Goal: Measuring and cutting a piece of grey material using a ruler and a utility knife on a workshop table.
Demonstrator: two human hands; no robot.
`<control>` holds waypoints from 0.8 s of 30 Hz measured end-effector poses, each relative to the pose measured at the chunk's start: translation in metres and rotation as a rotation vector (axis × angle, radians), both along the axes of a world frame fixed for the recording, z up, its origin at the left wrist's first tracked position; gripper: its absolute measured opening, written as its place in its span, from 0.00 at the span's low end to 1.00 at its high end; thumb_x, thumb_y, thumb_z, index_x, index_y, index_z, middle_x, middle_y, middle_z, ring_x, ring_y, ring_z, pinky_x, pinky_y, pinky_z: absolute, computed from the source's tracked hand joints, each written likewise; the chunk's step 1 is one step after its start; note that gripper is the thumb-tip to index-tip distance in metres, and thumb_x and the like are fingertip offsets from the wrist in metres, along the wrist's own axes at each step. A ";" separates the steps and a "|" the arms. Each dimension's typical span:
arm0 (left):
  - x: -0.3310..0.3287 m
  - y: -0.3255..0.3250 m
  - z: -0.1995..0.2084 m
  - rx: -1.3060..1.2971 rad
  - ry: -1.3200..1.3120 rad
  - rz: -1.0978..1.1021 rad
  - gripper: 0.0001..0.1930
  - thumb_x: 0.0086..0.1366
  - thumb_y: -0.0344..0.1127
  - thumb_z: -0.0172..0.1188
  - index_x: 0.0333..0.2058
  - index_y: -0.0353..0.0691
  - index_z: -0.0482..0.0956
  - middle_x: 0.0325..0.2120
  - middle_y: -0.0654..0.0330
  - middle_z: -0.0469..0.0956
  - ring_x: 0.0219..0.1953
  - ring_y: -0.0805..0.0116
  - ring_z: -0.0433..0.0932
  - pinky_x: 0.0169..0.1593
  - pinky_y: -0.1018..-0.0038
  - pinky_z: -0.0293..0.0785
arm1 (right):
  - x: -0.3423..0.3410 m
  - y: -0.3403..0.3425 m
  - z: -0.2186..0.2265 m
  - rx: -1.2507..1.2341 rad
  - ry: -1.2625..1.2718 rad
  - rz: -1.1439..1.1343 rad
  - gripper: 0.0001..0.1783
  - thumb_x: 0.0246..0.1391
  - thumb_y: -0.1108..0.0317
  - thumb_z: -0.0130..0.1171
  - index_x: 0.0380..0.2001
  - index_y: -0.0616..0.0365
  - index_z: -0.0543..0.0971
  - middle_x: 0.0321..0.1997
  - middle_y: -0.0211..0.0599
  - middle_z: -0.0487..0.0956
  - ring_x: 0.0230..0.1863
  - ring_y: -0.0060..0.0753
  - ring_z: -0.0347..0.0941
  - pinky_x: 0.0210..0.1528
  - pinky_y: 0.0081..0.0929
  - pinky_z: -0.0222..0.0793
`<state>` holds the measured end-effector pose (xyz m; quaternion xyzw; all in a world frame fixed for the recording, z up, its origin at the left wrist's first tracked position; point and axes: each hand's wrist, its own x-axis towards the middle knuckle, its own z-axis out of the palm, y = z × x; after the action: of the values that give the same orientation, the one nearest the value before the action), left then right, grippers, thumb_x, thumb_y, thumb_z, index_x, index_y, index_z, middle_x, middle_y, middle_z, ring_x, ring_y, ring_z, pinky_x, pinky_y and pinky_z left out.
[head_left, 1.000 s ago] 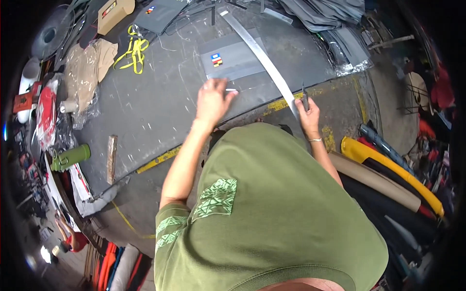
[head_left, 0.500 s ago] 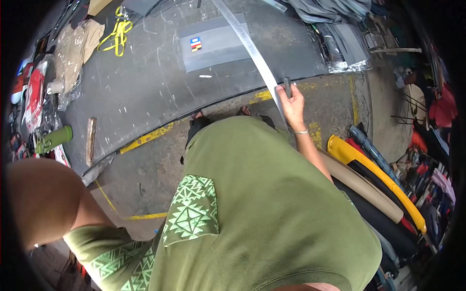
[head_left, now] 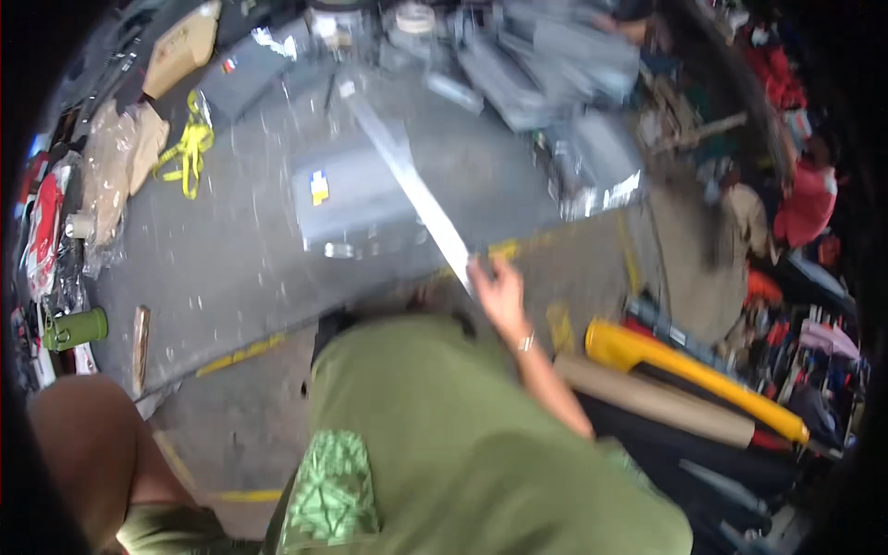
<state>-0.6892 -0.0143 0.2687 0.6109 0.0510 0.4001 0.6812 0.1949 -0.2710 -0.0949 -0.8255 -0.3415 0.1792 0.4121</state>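
Note:
My right hand [head_left: 499, 294] is closed around the near end of a long, pale metal straightedge [head_left: 424, 202], just past the table's near edge. The straightedge slants away to the upper left, over a flat grey sheet [head_left: 365, 208] with a small coloured label [head_left: 319, 187]. A slim dark tool showed in that hand earlier; motion blur hides it now. My left arm [head_left: 92, 435] is bent up at the lower left, and its hand lies outside the picture.
The dark worktable [head_left: 231, 277] carries a yellow strap [head_left: 191, 148], a wooden stick [head_left: 141, 347], a green cylinder [head_left: 76, 329] and piled grey material [head_left: 527, 69]. Yellow and beige rolls [head_left: 694, 375] lie at my right. Another person [head_left: 807, 208] is at the far right.
The view has tilted up, so the table's far side shows more and everything sits lower and further left. My right hand still holds the straightedge, and the picture is now blurred.

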 end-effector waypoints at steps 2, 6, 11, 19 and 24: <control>-0.020 -0.019 0.087 -0.116 0.099 -0.003 0.24 0.76 0.46 0.47 0.58 0.33 0.75 0.54 0.53 0.79 0.56 0.62 0.77 0.59 0.61 0.73 | -0.034 -0.024 0.047 -0.197 0.181 0.055 0.20 0.60 0.54 0.66 0.35 0.62 0.76 0.23 0.56 0.73 0.22 0.43 0.70 0.27 0.41 0.67; -0.013 0.018 0.025 -0.115 -0.016 0.022 0.23 0.76 0.45 0.47 0.58 0.33 0.76 0.54 0.53 0.79 0.56 0.62 0.78 0.58 0.62 0.73 | 0.000 0.015 0.058 -0.161 0.042 0.063 0.19 0.62 0.55 0.64 0.37 0.62 0.75 0.25 0.54 0.77 0.27 0.55 0.77 0.33 0.42 0.70; -0.040 0.097 -0.032 -0.071 -0.117 -0.058 0.22 0.76 0.44 0.48 0.57 0.32 0.77 0.54 0.53 0.79 0.54 0.63 0.78 0.57 0.64 0.73 | -0.002 0.001 0.041 -0.102 0.067 -0.084 0.21 0.62 0.51 0.64 0.33 0.61 0.74 0.22 0.51 0.74 0.24 0.50 0.73 0.31 0.43 0.68; -0.024 0.260 -0.123 -0.231 -0.237 -0.200 0.21 0.76 0.42 0.49 0.55 0.31 0.78 0.53 0.53 0.80 0.53 0.64 0.78 0.56 0.67 0.73 | -0.020 0.002 0.046 -0.287 -0.148 -0.286 0.21 0.62 0.51 0.62 0.34 0.60 0.72 0.30 0.57 0.78 0.36 0.64 0.77 0.39 0.52 0.70; -0.066 0.295 -0.146 -0.336 -0.279 -0.179 0.20 0.75 0.41 0.50 0.54 0.31 0.78 0.53 0.54 0.80 0.52 0.65 0.78 0.54 0.68 0.74 | -0.042 -0.001 0.051 -0.333 -0.336 -0.320 0.20 0.60 0.53 0.63 0.34 0.60 0.73 0.32 0.57 0.79 0.40 0.64 0.78 0.44 0.54 0.71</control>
<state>-0.7548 0.2805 0.1229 0.4300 -0.0322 0.4044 0.8065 0.1528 -0.2715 -0.0444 -0.9434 -0.2361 0.0261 0.2314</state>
